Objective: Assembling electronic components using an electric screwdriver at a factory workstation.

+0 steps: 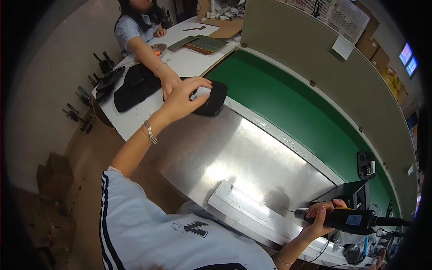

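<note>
- Driver [355, 220] is held in the right hand [317, 218], its dark body wrapped by the fingers; its thin bit is pointed left, and a black cord is led off to the right.
- A white rail [258, 216] is laid along the near edge of the metal surface [193, 148], on which bright glare is seen.
- A black box [348, 191] is placed just beyond the driver, near the right hand.
- A white piece [201, 92] is held in the left hand [182, 101], thumb and fingers narrowed around it.
- Beneath it, a black panel [218, 96] is set at the metal surface's far left end; whether the two are touching cannot be told.
- A black device [366, 165] is set at the right end of the green belt [279, 94].
- The co-worker's hand [169, 82] is lowered just behind the left hand and partly hidden; its grip cannot be told.
- Black parts [135, 87] are spread on the white surface [126, 123], left of the co-worker's hand.
- Farther back, a bowl [158, 47], green boards [205, 43] and a wrench [195, 29] are laid out.
</note>
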A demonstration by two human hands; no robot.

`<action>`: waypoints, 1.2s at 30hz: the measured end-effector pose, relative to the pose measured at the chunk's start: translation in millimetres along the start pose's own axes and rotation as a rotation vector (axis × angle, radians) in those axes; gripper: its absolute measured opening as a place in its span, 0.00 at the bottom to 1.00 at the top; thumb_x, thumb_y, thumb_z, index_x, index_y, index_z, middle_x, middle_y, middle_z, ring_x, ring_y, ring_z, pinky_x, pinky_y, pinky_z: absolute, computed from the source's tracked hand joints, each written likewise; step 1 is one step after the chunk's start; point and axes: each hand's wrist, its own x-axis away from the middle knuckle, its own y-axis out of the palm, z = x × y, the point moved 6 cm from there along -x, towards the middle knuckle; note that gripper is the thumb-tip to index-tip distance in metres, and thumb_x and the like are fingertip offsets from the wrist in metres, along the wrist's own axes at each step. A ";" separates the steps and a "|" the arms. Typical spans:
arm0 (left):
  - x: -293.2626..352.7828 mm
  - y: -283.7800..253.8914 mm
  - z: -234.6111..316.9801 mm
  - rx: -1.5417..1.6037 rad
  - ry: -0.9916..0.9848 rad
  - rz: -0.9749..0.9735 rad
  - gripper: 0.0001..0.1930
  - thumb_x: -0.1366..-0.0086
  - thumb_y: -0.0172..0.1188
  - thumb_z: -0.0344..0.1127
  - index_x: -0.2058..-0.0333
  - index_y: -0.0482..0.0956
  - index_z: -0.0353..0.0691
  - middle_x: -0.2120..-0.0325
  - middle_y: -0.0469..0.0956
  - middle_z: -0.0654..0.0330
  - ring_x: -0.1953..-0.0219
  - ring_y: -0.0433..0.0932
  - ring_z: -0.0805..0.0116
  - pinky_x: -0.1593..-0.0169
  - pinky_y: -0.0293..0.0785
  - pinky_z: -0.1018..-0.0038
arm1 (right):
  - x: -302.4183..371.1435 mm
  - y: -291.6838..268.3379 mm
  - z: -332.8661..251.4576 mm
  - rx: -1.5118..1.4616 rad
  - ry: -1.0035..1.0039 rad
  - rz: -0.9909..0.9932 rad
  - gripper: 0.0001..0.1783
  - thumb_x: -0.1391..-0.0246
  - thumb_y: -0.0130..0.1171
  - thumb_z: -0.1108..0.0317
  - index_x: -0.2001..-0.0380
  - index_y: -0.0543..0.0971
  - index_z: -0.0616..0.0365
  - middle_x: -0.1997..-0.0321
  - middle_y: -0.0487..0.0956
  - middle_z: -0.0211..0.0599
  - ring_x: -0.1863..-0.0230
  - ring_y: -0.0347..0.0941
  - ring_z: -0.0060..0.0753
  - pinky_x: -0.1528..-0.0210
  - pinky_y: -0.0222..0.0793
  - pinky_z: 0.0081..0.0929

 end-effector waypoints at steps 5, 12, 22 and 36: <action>0.6 -7.8 -32.4 -0.147 0.071 -0.158 0.12 0.37 0.59 0.33 0.57 0.75 0.34 0.52 0.76 0.52 0.47 0.73 0.57 0.44 0.67 0.69 | 3.0 -5.4 -1.2 -0.012 0.001 -0.006 0.20 0.49 0.60 0.75 0.56 0.63 0.60 0.82 0.69 0.31 0.88 0.61 0.20 0.84 0.59 0.16; 21.2 -7.2 -37.1 -0.293 0.124 -0.310 0.27 0.44 0.65 0.45 0.50 0.69 0.38 0.49 0.70 0.53 0.42 0.66 0.54 0.38 0.57 0.63 | 0.9 -6.4 5.0 -0.031 -0.003 -0.010 0.20 0.48 0.59 0.76 0.56 0.62 0.60 0.82 0.68 0.31 0.88 0.60 0.20 0.84 0.60 0.17; 53.1 -1.9 -71.4 -0.193 -0.024 -0.323 0.23 0.41 0.60 0.32 0.47 0.69 0.38 0.48 0.65 0.52 0.43 0.63 0.53 0.39 0.59 0.67 | -1.1 1.5 3.3 -0.080 0.016 -0.013 0.22 0.49 0.60 0.76 0.53 0.63 0.60 0.82 0.68 0.31 0.87 0.61 0.20 0.84 0.61 0.18; 48.6 38.6 -8.1 -0.293 0.149 -0.443 0.25 0.45 0.65 0.38 0.50 0.70 0.40 0.52 0.69 0.55 0.48 0.66 0.54 0.46 0.62 0.63 | 9.8 -8.2 -7.2 -0.021 0.000 0.012 0.20 0.48 0.57 0.76 0.53 0.64 0.62 0.82 0.68 0.30 0.86 0.60 0.19 0.83 0.61 0.18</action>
